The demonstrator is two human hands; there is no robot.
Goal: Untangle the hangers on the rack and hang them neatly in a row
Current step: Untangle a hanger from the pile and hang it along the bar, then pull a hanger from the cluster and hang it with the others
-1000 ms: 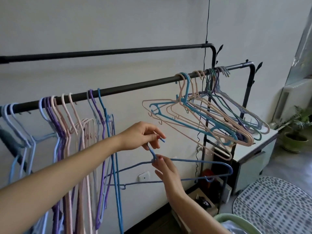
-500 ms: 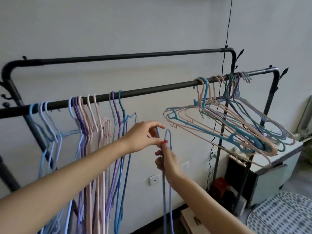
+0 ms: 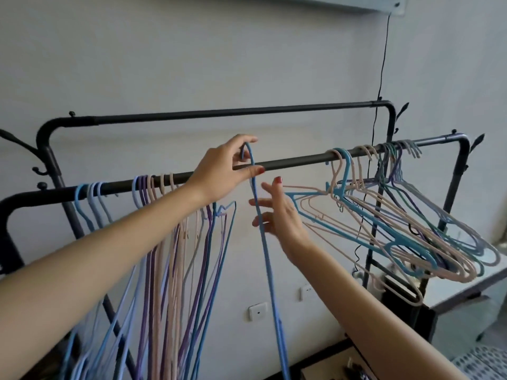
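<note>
The left hand point(image 3: 222, 171) pinches the hook of a blue hanger point(image 3: 263, 237) just in front of the front rail point(image 3: 296, 163). The right hand point(image 3: 277, 215), fingers spread and loose, is just beside its neck. Tangled hangers point(image 3: 406, 231) hang right of this hand.

Left hand point(image 3: 222, 171) raised with fingers point(image 3: 248, 171) pinched together; right hand point(image 3: 277, 215) below it, fingers spread loosely.
</note>
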